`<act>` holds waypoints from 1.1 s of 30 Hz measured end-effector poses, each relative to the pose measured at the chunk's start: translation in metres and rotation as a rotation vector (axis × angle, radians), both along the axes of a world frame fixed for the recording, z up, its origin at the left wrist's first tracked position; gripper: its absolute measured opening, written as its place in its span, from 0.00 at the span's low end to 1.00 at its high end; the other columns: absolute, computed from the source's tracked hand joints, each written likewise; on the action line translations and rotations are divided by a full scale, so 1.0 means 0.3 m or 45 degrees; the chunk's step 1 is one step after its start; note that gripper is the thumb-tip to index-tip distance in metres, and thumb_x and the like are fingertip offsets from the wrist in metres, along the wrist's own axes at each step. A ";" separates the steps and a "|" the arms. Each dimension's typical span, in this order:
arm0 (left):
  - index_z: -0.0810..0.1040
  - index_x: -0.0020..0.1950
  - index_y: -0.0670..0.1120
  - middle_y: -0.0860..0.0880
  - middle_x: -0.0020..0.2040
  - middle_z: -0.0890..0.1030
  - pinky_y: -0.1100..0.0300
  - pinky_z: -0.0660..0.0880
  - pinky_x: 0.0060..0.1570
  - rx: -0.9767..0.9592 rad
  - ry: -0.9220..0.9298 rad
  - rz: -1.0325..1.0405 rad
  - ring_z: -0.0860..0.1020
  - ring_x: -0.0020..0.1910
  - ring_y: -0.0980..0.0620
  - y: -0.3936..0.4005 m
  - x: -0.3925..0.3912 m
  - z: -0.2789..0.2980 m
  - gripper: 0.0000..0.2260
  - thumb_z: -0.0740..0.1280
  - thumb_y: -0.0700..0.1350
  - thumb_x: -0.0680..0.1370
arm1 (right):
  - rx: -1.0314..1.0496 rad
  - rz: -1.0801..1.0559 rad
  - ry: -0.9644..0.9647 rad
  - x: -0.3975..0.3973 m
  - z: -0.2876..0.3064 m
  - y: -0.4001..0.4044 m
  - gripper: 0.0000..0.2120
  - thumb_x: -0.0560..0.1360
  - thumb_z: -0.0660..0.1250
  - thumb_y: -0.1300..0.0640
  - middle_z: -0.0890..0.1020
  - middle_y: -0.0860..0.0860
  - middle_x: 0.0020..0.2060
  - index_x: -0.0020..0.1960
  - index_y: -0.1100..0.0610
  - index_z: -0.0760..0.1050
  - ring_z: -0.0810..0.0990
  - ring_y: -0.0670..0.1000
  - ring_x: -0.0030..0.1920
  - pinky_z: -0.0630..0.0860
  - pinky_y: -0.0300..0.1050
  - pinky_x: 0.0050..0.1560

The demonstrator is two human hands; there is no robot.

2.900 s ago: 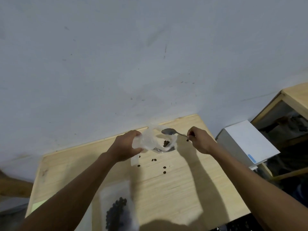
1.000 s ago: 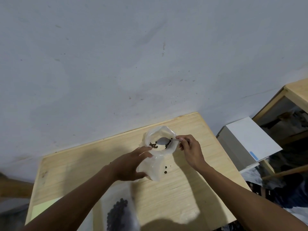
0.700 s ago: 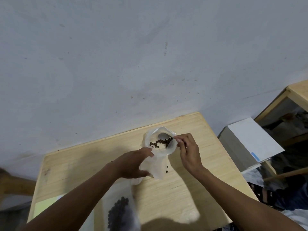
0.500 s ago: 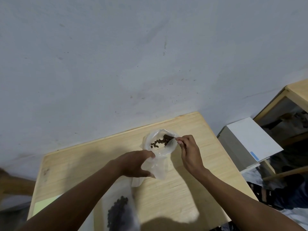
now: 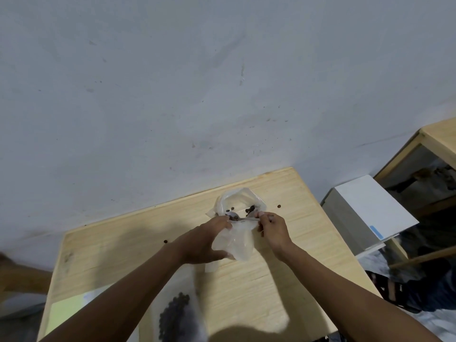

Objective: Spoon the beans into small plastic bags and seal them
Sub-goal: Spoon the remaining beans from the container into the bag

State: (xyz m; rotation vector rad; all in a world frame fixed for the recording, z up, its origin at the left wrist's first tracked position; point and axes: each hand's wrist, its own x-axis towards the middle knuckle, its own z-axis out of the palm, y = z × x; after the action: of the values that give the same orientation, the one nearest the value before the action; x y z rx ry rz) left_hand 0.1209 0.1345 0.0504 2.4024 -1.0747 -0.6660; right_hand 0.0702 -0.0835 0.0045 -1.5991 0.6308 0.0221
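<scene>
A small clear plastic bag (image 5: 238,240) hangs open above the wooden table (image 5: 283,280). My left hand (image 5: 204,243) grips its left side. My right hand (image 5: 272,230) pinches the handle of a metal spoon (image 5: 235,216) at the bag's mouth, its bowl lying just inside. Behind it a larger clear bag (image 5: 240,198) stands open with a few dark beans (image 5: 251,207) in it. Near the front edge lies a filled bag of dark beans (image 5: 175,314).
Loose beans lie on the table at right (image 5: 279,206) and left (image 5: 165,241). A white box (image 5: 367,213) stands off the table's right side, with a wooden shelf (image 5: 434,141) beyond. A pale green sheet (image 5: 66,314) lies at the front left. The wall rises right behind the table.
The spoon has come out of the larger bag's beans and now lies at the small bag's mouth. Both hands have drawn closer together. A bean now lies to the right of the bags.
</scene>
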 end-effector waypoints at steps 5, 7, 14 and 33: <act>0.64 0.75 0.52 0.55 0.75 0.65 0.60 0.70 0.66 -0.065 -0.045 0.029 0.67 0.72 0.55 0.029 0.001 0.005 0.34 0.73 0.57 0.73 | 0.208 -0.084 0.166 0.025 -0.003 0.018 0.16 0.82 0.58 0.56 0.77 0.53 0.31 0.43 0.61 0.81 0.72 0.50 0.32 0.68 0.45 0.35; 0.66 0.73 0.50 0.53 0.73 0.68 0.61 0.72 0.63 -0.086 -0.091 0.070 0.71 0.68 0.54 0.047 0.004 0.009 0.33 0.73 0.58 0.73 | 0.215 -0.120 0.151 0.030 0.004 0.008 0.17 0.83 0.59 0.55 0.77 0.54 0.31 0.43 0.59 0.81 0.73 0.50 0.33 0.69 0.45 0.36; 0.69 0.71 0.50 0.55 0.65 0.74 0.58 0.75 0.58 -0.141 -0.120 0.325 0.75 0.60 0.55 0.089 0.006 -0.006 0.37 0.68 0.69 0.68 | 0.161 -0.227 -0.046 0.045 0.068 -0.062 0.16 0.82 0.60 0.51 0.76 0.54 0.32 0.45 0.58 0.82 0.73 0.51 0.34 0.70 0.44 0.39; 0.71 0.63 0.52 0.58 0.57 0.78 0.51 0.74 0.55 -0.140 -0.188 0.643 0.76 0.57 0.55 0.050 0.018 -0.012 0.26 0.73 0.62 0.71 | -0.105 0.009 -0.283 0.036 0.308 -0.046 0.20 0.83 0.57 0.49 0.75 0.46 0.29 0.45 0.59 0.82 0.72 0.45 0.30 0.68 0.38 0.38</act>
State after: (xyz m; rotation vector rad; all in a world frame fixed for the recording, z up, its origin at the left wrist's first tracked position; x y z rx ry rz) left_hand 0.1263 0.1494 0.0467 2.5072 -0.4967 -0.2522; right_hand 0.0810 -0.0972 0.0969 -1.6555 0.4580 -0.1770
